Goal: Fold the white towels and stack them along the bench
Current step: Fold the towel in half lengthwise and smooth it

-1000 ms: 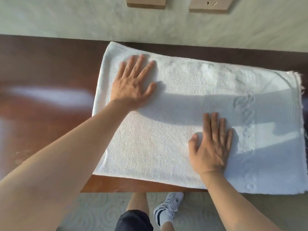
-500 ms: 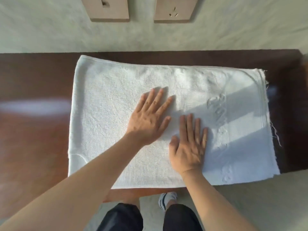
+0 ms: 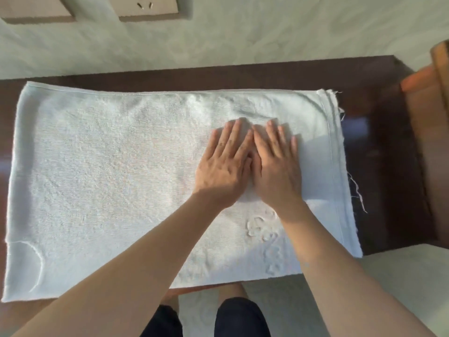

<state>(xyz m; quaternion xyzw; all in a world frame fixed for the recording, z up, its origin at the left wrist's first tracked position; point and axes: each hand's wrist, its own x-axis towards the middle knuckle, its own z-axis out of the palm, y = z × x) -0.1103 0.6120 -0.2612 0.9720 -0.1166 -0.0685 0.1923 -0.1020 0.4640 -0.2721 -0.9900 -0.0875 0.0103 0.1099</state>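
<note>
A white towel (image 3: 116, 181), folded in layers, lies flat on the dark wooden bench (image 3: 379, 152) and covers most of its top. Raised embroidered lettering shows near its front right. My left hand (image 3: 222, 164) and my right hand (image 3: 277, 166) press flat on the towel's right half, side by side and touching, fingers straight and pointing away from me. Loose threads hang off the towel's right edge.
The bench's right end is bare dark wood, and a lighter wooden piece of furniture (image 3: 430, 132) stands just past it. Pale carpet (image 3: 243, 37) lies beyond the bench with two tan wooden blocks (image 3: 148, 7) on it. My legs (image 3: 240, 317) stand at the bench's front edge.
Both hands slid to the right across the towel and came together. My left hand went from the towel's far left corner to beside my right hand. My view shifted right.
</note>
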